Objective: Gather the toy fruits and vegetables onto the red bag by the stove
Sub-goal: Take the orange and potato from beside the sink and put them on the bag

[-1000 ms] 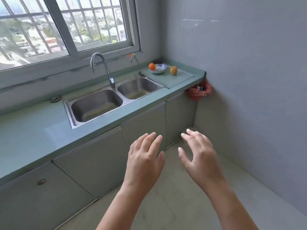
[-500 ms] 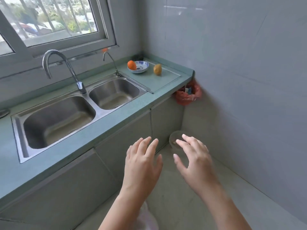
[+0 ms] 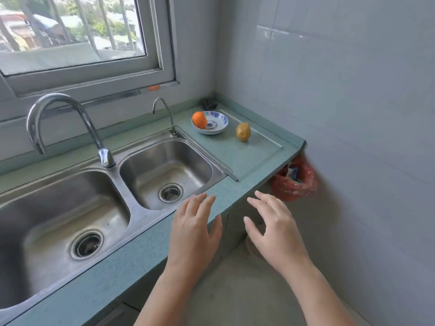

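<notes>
Both hands hover low in the middle of the frame with nothing in them. The left hand (image 3: 193, 231) has its fingers straight and close together above the front edge of the green counter (image 3: 235, 191); the right hand (image 3: 275, 229) has its fingers loosely spread, out past the counter edge above the floor. Both forearms are cut off by the bottom of the frame. The toy orange (image 3: 199, 119) sits at the left rim of a blue-patterned bowl (image 3: 217, 118) in the upper middle, and its underside is hidden by the bowl. Just right of the bowl a yellow-brown toy fruit (image 3: 243, 131) stands on a clear glass board (image 3: 259, 156); its kind is hard to tell. The red bag (image 3: 303, 184) hangs at centre right under the counter's end, against the wall, its top tucked out of sight beneath the edge; something blue and white shows inside but cannot be made out. A double steel sink (image 3: 131, 208) fills the lower left, its left basin cut off by the frame edge, with a tall tap (image 3: 70, 114) and a thin small one (image 3: 164, 111). A small dark thing (image 3: 209, 104) in the far corner and a blurred orange spot (image 3: 154, 87) on the window sill are too unclear to name. A round shape (image 3: 253, 245) on the floor is mostly hidden behind the right hand.
</notes>
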Demonstrator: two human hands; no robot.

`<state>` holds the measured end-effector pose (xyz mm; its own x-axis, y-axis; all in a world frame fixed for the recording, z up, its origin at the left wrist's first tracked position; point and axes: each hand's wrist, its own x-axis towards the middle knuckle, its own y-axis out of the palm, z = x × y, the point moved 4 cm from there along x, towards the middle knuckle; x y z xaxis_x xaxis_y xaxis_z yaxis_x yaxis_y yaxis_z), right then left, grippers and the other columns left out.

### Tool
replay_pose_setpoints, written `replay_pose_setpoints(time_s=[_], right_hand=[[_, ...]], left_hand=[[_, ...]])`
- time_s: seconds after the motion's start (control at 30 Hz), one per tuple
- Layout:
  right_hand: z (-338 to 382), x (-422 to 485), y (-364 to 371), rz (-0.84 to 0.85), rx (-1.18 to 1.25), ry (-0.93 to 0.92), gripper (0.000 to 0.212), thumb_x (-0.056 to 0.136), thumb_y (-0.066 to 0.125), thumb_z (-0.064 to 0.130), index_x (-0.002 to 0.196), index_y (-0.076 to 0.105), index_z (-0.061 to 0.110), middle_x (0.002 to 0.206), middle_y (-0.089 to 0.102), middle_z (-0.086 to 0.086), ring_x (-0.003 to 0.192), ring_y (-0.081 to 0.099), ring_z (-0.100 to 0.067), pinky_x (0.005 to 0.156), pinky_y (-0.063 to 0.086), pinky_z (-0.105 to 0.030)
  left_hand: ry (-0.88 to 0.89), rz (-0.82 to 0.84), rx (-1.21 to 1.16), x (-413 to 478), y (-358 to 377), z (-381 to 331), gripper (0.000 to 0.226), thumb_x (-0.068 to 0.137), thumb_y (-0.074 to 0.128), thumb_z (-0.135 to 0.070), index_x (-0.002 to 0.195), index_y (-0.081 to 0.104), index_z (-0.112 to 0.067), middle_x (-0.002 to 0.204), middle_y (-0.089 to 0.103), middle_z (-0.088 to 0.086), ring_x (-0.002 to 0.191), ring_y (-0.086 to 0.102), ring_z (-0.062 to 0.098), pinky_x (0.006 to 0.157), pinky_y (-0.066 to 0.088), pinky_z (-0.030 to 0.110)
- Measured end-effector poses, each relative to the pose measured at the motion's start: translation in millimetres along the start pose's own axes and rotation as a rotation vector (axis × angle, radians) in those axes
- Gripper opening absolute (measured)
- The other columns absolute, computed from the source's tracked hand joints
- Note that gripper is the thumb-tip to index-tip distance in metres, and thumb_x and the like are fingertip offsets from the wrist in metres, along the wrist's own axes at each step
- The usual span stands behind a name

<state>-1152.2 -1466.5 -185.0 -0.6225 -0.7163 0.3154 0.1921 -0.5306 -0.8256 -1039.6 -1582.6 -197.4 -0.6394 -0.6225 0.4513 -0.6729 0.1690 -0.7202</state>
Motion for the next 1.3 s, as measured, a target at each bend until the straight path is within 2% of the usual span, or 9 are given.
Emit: replay_pose_setpoints(time_s=[0.17, 0.33, 0.43, 0.53, 0.67, 0.8, 0.97, 1.1, 1.3], right_hand=[[-18, 36, 19, 0.003, 0.019, 0.058, 0.043, 0.080, 0.050, 0.035, 0.113, 0.061, 0.010, 0.120, 0.058, -0.009, 0.113, 0.050, -0.026, 0.098, 0.041, -0.040], [-25, 87, 38, 0.004, 0.025, 0.032, 0.038, 0.083, 0.058, 0.027, 0.116, 0.059, 0.008, 0.123, 0.056, -0.010, 0.116, 0.048, -0.027, 0.100, 0.036, -0.038], [-28, 119, 57, 0.051, 0.042, 0.001, 0.038, 0.085, 0.061, 0.022, 0.121, 0.056, 0.010, 0.128, 0.053, -0.009, 0.120, 0.044, -0.024, 0.101, 0.029, -0.032], [-35, 160, 75, 0.082, 0.057, -0.039, 0.038, 0.085, 0.060, 0.022, 0.121, 0.055, 0.010, 0.128, 0.053, -0.009, 0.120, 0.044, -0.024, 0.099, 0.028, -0.029], [-59, 222, 90, 0.087, 0.079, -0.051, 0.039, 0.083, 0.063, 0.020, 0.120, 0.057, 0.008, 0.125, 0.055, -0.011, 0.116, 0.047, -0.025, 0.096, 0.032, -0.030], [-94, 281, 97, 0.078, 0.110, -0.022, 0.037, 0.080, 0.065, 0.016, 0.115, 0.059, 0.004, 0.119, 0.058, -0.015, 0.111, 0.051, -0.031, 0.094, 0.040, -0.040], [-142, 346, 104, 0.064, 0.135, 0.014, 0.036, 0.080, 0.066, 0.013, 0.115, 0.059, 0.004, 0.119, 0.058, -0.014, 0.112, 0.051, -0.030, 0.094, 0.039, -0.037], [-179, 382, 118, 0.081, 0.147, 0.100, 0.036, 0.078, 0.068, 0.011, 0.112, 0.059, 0.003, 0.118, 0.058, -0.014, 0.110, 0.052, -0.032, 0.089, 0.043, -0.042], [-213, 422, 145, 0.127, 0.135, 0.153, 0.041, 0.078, 0.068, 0.011, 0.116, 0.057, 0.002, 0.122, 0.054, -0.014, 0.112, 0.049, -0.030, 0.088, 0.040, -0.034]], left_hand=[[-0.006, 0.044, -0.078, 32, 19, 18, 0.044, 0.082, 0.043, -0.036, 0.113, 0.061, -0.011, 0.112, 0.063, 0.004, 0.108, 0.053, 0.022, 0.094, 0.035, 0.026], [-0.035, 0.072, -0.088, 67, 34, 43, 0.045, 0.082, 0.042, -0.036, 0.116, 0.060, -0.012, 0.113, 0.062, 0.002, 0.106, 0.051, 0.017, 0.092, 0.033, 0.021], [-0.037, 0.092, -0.119, 91, 46, 56, 0.043, 0.083, 0.043, -0.036, 0.116, 0.059, -0.015, 0.115, 0.061, -0.001, 0.107, 0.054, 0.018, 0.092, 0.039, 0.026], [-0.068, 0.073, -0.123, 124, 60, 72, 0.038, 0.082, 0.052, -0.029, 0.116, 0.059, -0.015, 0.115, 0.061, -0.001, 0.106, 0.051, 0.016, 0.089, 0.045, 0.033], [-0.092, 0.064, -0.095, 178, 84, 85, 0.041, 0.082, 0.048, -0.034, 0.115, 0.060, -0.014, 0.114, 0.062, -0.001, 0.107, 0.046, 0.010, 0.091, 0.038, 0.028], [-0.124, 0.110, -0.074, 238, 117, 93, 0.040, 0.080, 0.051, -0.028, 0.115, 0.060, -0.011, 0.115, 0.062, 0.003, 0.107, 0.053, 0.020, 0.091, 0.038, 0.027], [-0.227, 0.099, -0.116, 305, 157, 108, 0.034, 0.083, 0.060, -0.009, 0.117, 0.058, -0.009, 0.116, 0.059, 0.004, 0.108, 0.050, 0.022, 0.091, 0.031, 0.020], [-0.251, 0.114, -0.081, 347, 185, 121, 0.035, 0.083, 0.058, -0.012, 0.117, 0.057, -0.009, 0.117, 0.059, 0.006, 0.111, 0.050, 0.024, 0.092, 0.030, 0.023], [-0.247, 0.150, -0.038, 390, 219, 142, 0.037, 0.081, 0.062, -0.005, 0.117, 0.057, -0.010, 0.116, 0.060, 0.006, 0.108, 0.052, 0.026, 0.089, 0.032, 0.025]])
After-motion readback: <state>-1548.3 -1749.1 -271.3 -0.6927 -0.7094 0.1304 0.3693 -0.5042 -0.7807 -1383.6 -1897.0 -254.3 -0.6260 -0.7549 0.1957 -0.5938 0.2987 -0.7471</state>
